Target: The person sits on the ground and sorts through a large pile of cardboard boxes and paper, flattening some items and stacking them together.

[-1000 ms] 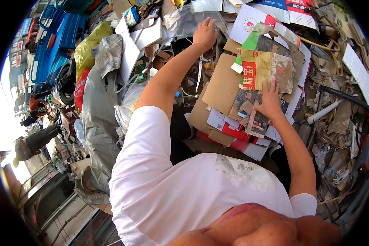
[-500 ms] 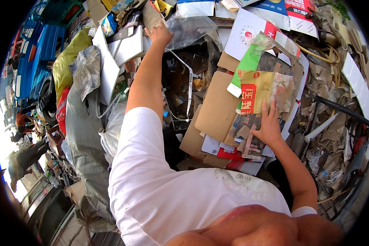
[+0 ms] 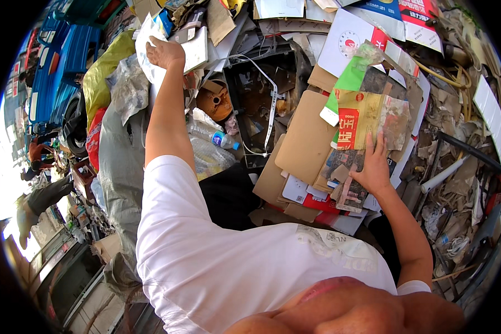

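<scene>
My left hand [image 3: 166,53] reaches to the upper left, fingers apart, over a whitish sheet or crumpled plastic [image 3: 146,34]; whether it touches this I cannot tell. Lying on a stack of flattened cardboard, my right hand [image 3: 374,170] has its fingers spread. The fingertips rest at the lower edge of a torn gold and red carton piece [image 3: 355,117]. Under it are a green strip [image 3: 339,92], brown cardboard [image 3: 306,139] and a grimy dark printed piece [image 3: 350,195].
Between my arms sits a black open bin [image 3: 245,78] with dirty scraps and a loose white strap [image 3: 275,106]. A plastic bottle [image 3: 222,139] and a round orange-brown part [image 3: 214,103] lie beside it. Grey sacking [image 3: 114,172] is left; a black bar [image 3: 467,150] juts in right.
My left hand has moved left from the clear plastic bag above the black bin. The bag is gone from there, and whitish material now shows beside that hand. My right hand stays on the stack.
</scene>
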The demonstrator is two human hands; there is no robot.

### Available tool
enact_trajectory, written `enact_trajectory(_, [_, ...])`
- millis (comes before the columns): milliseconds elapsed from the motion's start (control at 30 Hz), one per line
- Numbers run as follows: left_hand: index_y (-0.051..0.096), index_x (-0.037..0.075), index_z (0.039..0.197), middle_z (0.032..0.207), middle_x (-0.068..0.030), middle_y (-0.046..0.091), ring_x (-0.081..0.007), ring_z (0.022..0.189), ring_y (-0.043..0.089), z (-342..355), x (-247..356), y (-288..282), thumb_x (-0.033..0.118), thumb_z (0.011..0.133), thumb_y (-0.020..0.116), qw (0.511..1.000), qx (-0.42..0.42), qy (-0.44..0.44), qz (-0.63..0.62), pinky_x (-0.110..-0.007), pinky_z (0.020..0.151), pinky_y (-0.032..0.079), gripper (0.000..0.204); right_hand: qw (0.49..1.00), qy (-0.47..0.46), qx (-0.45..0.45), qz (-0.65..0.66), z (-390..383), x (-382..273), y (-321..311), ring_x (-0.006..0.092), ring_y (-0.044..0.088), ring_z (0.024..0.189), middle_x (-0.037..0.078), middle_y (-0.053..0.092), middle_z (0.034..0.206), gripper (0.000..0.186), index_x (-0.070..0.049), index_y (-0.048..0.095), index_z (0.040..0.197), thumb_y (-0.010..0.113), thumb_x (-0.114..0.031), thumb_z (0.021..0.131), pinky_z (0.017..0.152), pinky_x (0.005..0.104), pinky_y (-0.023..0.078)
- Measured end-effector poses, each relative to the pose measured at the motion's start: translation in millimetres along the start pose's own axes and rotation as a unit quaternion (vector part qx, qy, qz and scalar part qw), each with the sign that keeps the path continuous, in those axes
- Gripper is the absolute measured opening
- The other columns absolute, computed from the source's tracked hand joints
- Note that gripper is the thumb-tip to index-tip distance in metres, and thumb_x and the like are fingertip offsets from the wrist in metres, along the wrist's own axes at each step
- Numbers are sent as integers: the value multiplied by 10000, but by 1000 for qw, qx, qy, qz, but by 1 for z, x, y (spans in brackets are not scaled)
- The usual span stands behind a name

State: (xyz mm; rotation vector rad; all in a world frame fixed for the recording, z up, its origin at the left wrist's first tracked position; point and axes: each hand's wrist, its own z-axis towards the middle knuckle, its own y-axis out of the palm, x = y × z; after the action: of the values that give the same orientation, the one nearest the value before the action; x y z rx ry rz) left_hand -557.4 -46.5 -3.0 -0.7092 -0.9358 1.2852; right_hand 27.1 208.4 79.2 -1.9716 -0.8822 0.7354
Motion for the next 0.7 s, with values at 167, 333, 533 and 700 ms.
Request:
enact_trajectory(167, [623, 256, 1266, 1502, -120, 402, -382, 1403, 321, -64, 70, 20, 191, 907, 547, 867, -86, 483, -83, -495, 1169, 211, 373, 1000, -3, 8, 4, -2, 3, 1, 531, 223, 1398, 322, 115, 1536, 1263, -28, 123, 1531, 904, -293, 573, 1144, 499, 309])
enact_trajectory(333, [622, 197, 1295, 1567, -159, 313, -457, 1433, 255, -102, 91, 54, 232, 961, 483, 859, -235, 411, 195, -577, 1172, 141, 364, 1000, -10, 12, 3, -1, 9, 5, 543, 236, 1386, 327, 121, 1530, 1248, -24, 142, 1523, 905, -282, 569, 1136, 510, 317])
enact_trajectory(533, [649, 90, 1202, 1455, -115, 492, -300, 1196, 571, -63, 67, 42, 141, 923, 489, 900, -193, 368, 132, -403, 1076, 388, 326, 999, -26, 28, 16, -2, 7, 5, 547, 239, 1384, 326, 132, 1527, 1235, -17, 161, 1514, 908, -276, 565, 1132, 516, 322])
enact_trajectory(700, [665, 180, 1190, 1283, -48, 638, -292, 1053, 658, -32, 58, -21, 136, 912, 487, 929, -147, 340, -11, -411, 866, 538, 333, 1000, -12, 25, 11, -6, 7, 4, 542, 238, 1389, 323, 157, 1524, 1229, -14, 177, 1510, 909, -280, 560, 1129, 512, 330])
